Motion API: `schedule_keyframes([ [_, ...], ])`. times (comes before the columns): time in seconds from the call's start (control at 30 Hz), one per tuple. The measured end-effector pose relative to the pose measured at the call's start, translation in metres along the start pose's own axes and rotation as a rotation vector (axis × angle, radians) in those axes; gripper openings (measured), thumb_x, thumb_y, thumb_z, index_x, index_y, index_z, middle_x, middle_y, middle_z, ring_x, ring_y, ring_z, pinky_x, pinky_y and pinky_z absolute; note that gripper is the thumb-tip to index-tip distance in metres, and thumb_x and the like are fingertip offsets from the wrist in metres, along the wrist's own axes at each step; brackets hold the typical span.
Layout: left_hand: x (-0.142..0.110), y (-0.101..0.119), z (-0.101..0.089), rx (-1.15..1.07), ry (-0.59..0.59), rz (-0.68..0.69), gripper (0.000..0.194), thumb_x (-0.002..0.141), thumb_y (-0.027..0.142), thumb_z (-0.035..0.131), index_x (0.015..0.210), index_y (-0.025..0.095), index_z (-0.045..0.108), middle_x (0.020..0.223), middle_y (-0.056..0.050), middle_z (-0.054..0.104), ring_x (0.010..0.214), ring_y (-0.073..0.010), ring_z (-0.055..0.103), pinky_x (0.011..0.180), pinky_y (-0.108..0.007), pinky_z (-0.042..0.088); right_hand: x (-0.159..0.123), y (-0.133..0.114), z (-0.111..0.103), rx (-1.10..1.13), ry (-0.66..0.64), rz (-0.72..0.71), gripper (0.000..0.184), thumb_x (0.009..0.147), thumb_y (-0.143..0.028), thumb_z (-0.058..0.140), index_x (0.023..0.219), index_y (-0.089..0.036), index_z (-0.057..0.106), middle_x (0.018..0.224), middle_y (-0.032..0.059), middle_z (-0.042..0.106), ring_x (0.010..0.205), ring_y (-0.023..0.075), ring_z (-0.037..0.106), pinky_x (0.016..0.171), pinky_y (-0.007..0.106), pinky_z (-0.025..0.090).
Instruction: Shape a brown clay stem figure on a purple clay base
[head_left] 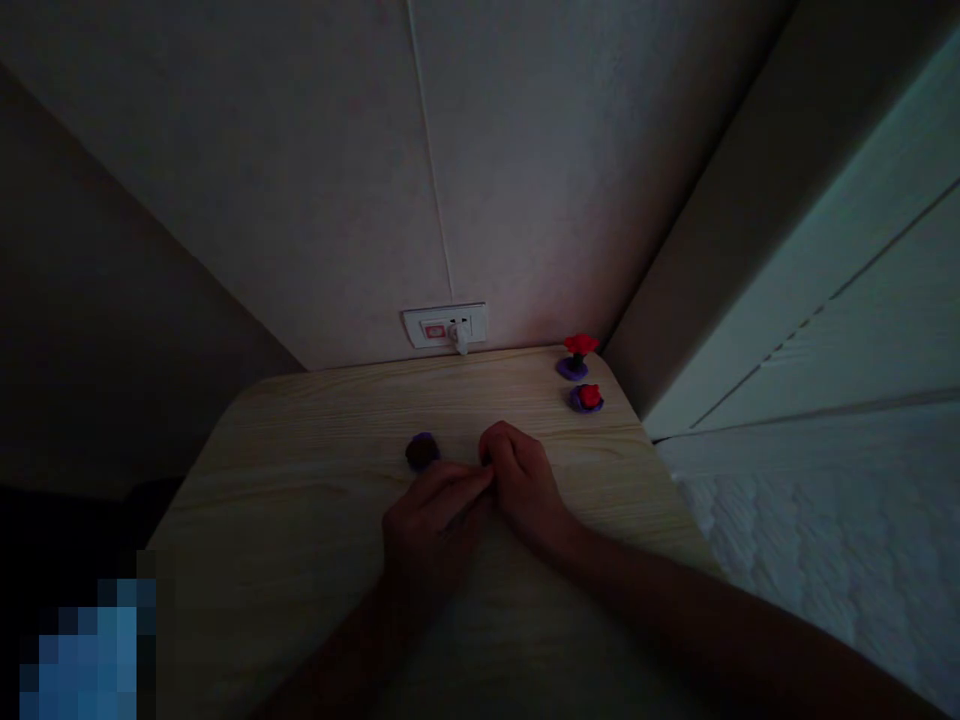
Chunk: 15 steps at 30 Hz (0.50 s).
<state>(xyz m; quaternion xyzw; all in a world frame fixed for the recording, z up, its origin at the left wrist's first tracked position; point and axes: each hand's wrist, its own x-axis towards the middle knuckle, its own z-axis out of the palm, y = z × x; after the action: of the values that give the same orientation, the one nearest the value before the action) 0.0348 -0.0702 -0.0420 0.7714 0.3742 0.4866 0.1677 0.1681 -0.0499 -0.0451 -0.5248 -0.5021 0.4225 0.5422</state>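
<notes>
My left hand [436, 522] and my right hand [523, 485] meet above the middle of the wooden tabletop [315, 500]. Both are closed, with the fingertips pressed together; whatever they pinch is hidden by the fingers and the dim light. Just beyond my left hand lies a dark brown lump [421, 453] with a purple edge behind it. Farther off to the right stands a small red flower-like figure [580, 346] on a dark stem and a flat purple base. In front of that sits a red rounded piece [590, 396] cupped in purple, apparently modelling clay.
A white wall socket [444, 326] with a plug in it is just above the table's back edge, and a thin cord [429, 150] runs up the wall. A pale panel [847, 260] and a quilted white surface [810, 530] border the right side.
</notes>
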Motion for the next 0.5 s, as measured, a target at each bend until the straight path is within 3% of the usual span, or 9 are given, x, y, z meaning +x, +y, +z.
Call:
schedule_keyframes([
  [0.17, 0.006, 0.002, -0.016, 0.076, -0.034, 0.019, 0.038, 0.086, 0.020, 0.069, 0.124, 0.018, 0.066, 0.111, -0.008, 0.069, 0.100, -0.0196, 0.067, 0.091, -0.034, 0.058, 0.013, -0.002, -0.012, -0.004, 0.050, 0.046, 0.030, 0.094, -0.038, 0.044, 0.070, -0.023, 0.051, 0.057, -0.0056, 0.048, 0.050, 0.0126, 0.053, 0.048, 0.024, 0.038],
  [0.33, 0.020, -0.020, -0.038, 0.273, 0.160, -0.314, 0.033, 0.087, 0.022, 0.060, 0.120, 0.017, 0.064, 0.105, -0.007, 0.060, 0.087, -0.0201, 0.058, 0.083, -0.038, 0.054, 0.026, -0.002, -0.019, -0.081, 0.115, 0.031, 0.031, 0.096, -0.040, 0.045, 0.072, -0.022, 0.053, 0.053, -0.0047, 0.055, 0.048, 0.0140, 0.060, 0.048, 0.024, 0.038],
  [0.5, 0.018, -0.044, -0.033, 0.354, -0.044, -0.422, 0.030, 0.092, 0.034, 0.057, 0.112, 0.016, 0.070, 0.109, -0.011, 0.063, 0.106, -0.0282, 0.062, 0.100, -0.051, 0.051, 0.035, 0.000, -0.019, -0.171, 0.167, -0.041, 0.032, 0.098, -0.040, 0.045, 0.073, -0.022, 0.054, 0.049, -0.0030, 0.060, 0.049, 0.0161, 0.063, 0.051, 0.025, 0.040],
])
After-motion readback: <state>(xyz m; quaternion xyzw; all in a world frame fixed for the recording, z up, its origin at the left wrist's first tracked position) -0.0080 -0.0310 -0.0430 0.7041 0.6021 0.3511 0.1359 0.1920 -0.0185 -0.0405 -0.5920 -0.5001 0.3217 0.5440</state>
